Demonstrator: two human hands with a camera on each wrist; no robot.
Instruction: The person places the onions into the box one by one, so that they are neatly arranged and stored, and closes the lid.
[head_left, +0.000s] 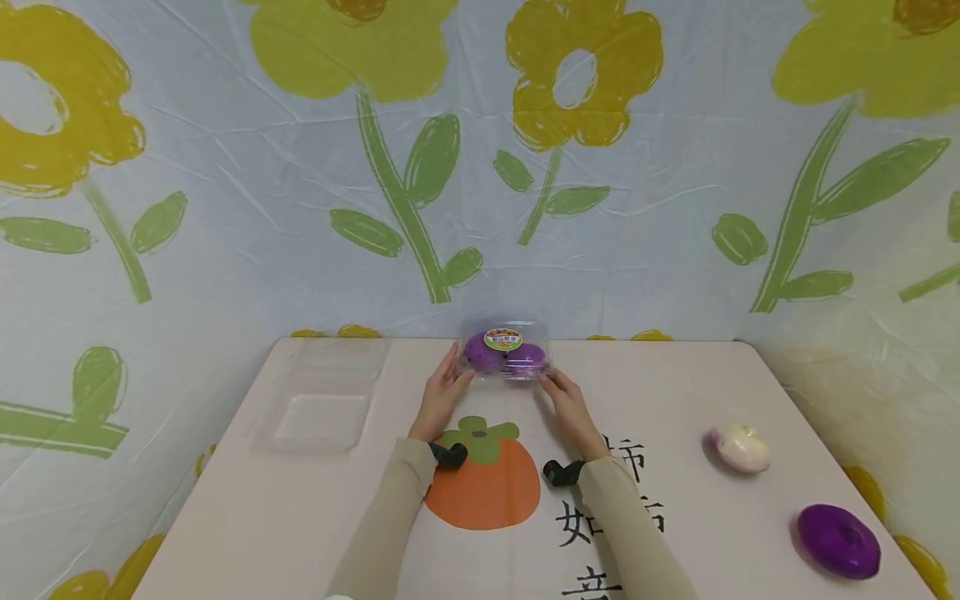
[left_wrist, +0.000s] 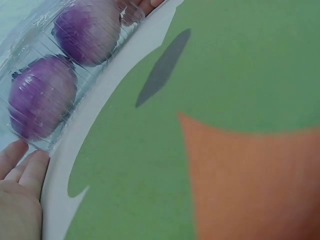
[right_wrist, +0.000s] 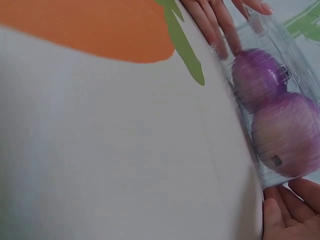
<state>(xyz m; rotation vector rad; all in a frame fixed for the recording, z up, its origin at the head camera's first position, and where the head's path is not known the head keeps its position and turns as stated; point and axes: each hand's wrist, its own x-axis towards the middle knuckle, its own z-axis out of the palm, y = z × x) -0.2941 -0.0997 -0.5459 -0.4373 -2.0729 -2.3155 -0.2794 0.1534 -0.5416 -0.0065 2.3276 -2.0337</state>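
A lidded clear plastic box [head_left: 504,372] with two purple, rounded pieces of produce [left_wrist: 86,31] inside is at the table's back edge. Its lid carries an oval colourful sticker [head_left: 502,339]. My left hand [head_left: 441,398] holds the box's left end, thumb at the front corner and fingers along the side. At the other end, my right hand [head_left: 570,410] grips the near right corner. In the right wrist view, purple-pink pieces [right_wrist: 286,134] show through the clear wall, and the right fingers [right_wrist: 295,212] are curled at the box's end.
An open clear plastic box [head_left: 322,421] lies on the table's left side. To the right sit a whitish, purple-tinged piece of produce [head_left: 738,448] and a dark purple oval one [head_left: 838,542]. The pink table [head_left: 247,517] bears an orange persimmon print [head_left: 483,492]; a flowered cloth [head_left: 622,250] hangs behind.
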